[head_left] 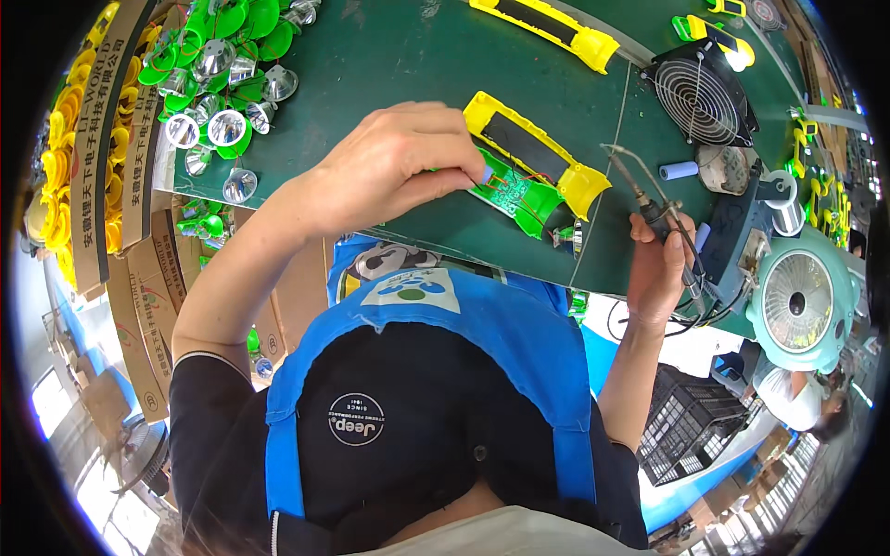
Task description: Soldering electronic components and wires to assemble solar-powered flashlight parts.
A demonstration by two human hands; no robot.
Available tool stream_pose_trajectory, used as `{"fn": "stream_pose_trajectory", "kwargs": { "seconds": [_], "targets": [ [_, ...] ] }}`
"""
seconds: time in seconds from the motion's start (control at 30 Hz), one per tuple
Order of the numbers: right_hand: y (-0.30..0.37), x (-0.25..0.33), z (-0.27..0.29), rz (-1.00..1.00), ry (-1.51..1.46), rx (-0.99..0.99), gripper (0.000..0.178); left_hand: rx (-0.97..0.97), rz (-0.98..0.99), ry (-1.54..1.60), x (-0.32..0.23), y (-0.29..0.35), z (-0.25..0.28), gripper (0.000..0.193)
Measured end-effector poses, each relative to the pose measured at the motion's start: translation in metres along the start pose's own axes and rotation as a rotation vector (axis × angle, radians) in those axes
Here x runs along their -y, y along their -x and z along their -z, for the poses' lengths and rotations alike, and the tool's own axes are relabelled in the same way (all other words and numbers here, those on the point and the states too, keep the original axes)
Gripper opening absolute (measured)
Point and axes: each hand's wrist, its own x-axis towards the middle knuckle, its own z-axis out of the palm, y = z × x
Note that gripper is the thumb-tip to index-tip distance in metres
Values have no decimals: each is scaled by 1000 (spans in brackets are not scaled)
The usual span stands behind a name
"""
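Observation:
My left hand (pixel 399 167) is closed in a pinch, with the end of a small blue cylinder, apparently a battery (pixel 488 174), at its fingertips; most of it is hidden by the fingers. Just beside them, a green circuit board (pixel 508 190) with thin red wires lies in a green plastic part. A yellow casing (pixel 584 188) with a dark inner strip rests against the far side of that part. My right hand (pixel 660 264) grips a soldering iron (pixel 654 211), its bent metal tip up and left, near the casing's right end but apart from it. A shiny reflector (pixel 564 237) sits by the table's near edge.
Green parts with silver reflectors (pixel 215 57) are heaped at the far left, beside cardboard boxes (pixel 139 120) of yellow rings. Another yellow casing (pixel 547 30) lies farther back. On the right stand a black fan (pixel 697 93), a solder spool (pixel 787 215) and a pale green fan (pixel 799 301).

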Motion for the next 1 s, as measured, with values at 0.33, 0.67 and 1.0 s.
{"fn": "stream_pose_trajectory", "kwargs": {
  "seconds": [0.33,0.67,1.0],
  "targets": [
    [-23,7,-9,-291,98,146,34,-36,1,-318,-6,-9,-32,14],
    [-33,16,-16,-419,164,292,25,85,68,-347,-9,-24,-34,8],
    [-30,16,-23,-444,197,304,23,120,69,-319,-5,-28,-34,10]
  ]
}}
